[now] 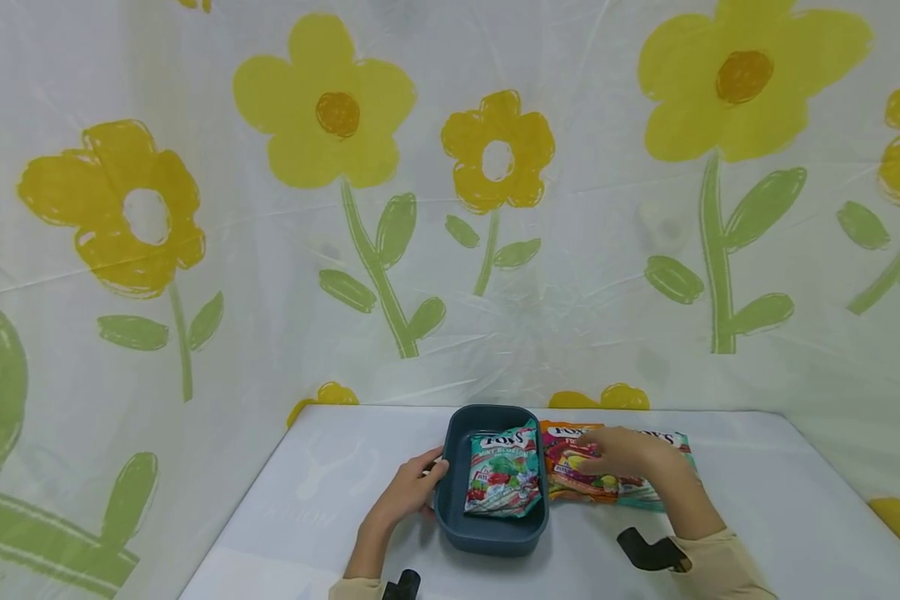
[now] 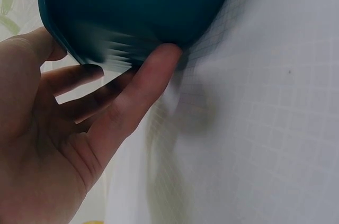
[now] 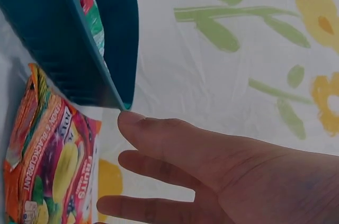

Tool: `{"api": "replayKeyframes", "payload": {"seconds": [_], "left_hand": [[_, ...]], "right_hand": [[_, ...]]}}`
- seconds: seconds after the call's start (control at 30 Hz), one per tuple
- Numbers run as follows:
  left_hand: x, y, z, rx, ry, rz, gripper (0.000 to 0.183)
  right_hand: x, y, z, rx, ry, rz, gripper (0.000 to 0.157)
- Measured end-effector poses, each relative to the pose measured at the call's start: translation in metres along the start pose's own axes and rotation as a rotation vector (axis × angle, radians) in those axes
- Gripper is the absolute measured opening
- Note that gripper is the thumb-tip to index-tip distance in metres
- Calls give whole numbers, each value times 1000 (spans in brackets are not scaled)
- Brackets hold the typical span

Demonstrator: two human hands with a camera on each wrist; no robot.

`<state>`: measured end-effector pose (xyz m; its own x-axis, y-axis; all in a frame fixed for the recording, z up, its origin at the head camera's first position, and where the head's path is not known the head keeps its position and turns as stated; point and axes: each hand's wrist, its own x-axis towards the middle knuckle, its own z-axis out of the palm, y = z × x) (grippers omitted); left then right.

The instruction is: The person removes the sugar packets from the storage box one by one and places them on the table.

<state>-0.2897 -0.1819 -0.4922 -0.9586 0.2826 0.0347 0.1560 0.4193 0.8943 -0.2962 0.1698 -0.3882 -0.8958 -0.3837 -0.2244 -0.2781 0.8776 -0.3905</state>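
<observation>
A dark teal bin (image 1: 491,542) stands on the white table with a green Fox's mint candy bag (image 1: 504,471) inside. My left hand (image 1: 408,490) rests at the bin's left side, fingers against its outer wall (image 2: 122,49) near the rim. Right of the bin lies an orange Fox's fruits candy bag (image 1: 570,483), its lettering visible in the right wrist view. Over that bag hovers my right hand (image 1: 622,454), fingers spread and holding nothing. Its thumb overlaps the bin's corner in the right wrist view. Another green candy bag (image 1: 645,498) is partly hidden behind this hand.
A white table (image 1: 292,517) lies beneath everything. Behind it and at both sides hangs a pale sheet (image 1: 600,317) printed with yellow flowers. Black wrist-camera mounts (image 1: 648,552) show at both cuffs.
</observation>
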Motion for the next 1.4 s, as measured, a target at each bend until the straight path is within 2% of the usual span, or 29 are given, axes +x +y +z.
{"api": "replayKeyframes", "payload": {"seconds": [0.33, 0.5, 0.8, 1.07, 1.4], "left_hand": [[-2, -1, -2, -1, 4, -2, 53], [-2, 0, -2, -1, 2, -3, 53], [-3, 1, -2, -2, 5, -8, 52], [-2, 2, -1, 7, 5, -16, 52], [0, 2, 1, 18, -1, -3, 52]], "right_hand": [[9, -17, 1, 17, -6, -54, 43], [9, -28, 1, 27, 4, -63, 48], [14, -42, 5, 31, -7, -63, 47], [16, -64, 2, 18, -25, -126, 54], [30, -85, 24, 50, 61, -85, 49]]}}
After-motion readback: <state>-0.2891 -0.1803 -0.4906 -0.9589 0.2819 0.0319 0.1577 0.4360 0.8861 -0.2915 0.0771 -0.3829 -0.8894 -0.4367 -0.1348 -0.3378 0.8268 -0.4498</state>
